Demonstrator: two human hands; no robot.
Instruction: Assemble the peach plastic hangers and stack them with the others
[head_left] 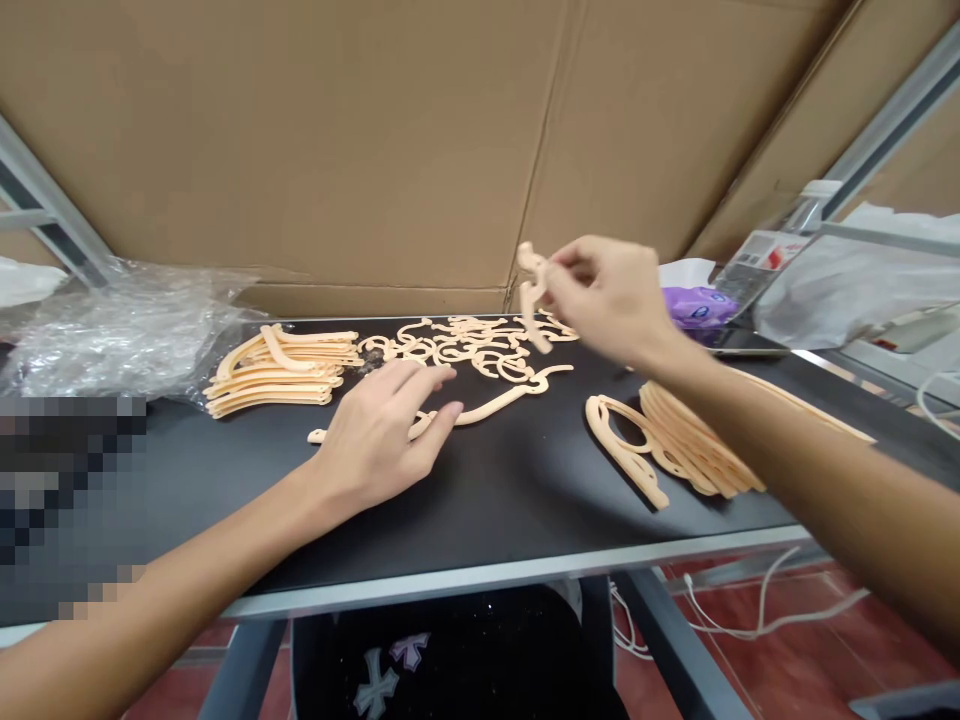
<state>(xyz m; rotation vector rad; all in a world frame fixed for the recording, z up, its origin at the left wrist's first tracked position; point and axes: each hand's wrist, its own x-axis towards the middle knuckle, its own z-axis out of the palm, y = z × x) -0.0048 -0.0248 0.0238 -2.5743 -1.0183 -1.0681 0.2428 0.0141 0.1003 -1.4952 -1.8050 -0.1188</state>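
Note:
My left hand (pixel 382 430) rests on the black table (pixel 487 520), its fingers lying loosely over a long curved peach plastic piece (pixel 499 400) that ends in a hook. My right hand (pixel 607 295) is raised above the table and pinches a small peach hook piece (pixel 531 290) between thumb and fingers. Just beyond both hands lies a loose pile of small hook pieces (pixel 469 345).
A stack of curved peach pieces (pixel 281 370) lies at the back left, another stack (pixel 675 440) at the right. Crumpled clear plastic (pixel 127 325) sits far left. A cardboard wall (pixel 375 140) stands behind. A purple packet (pixel 697 305) and a phone (pixel 742 340) lie at the right.

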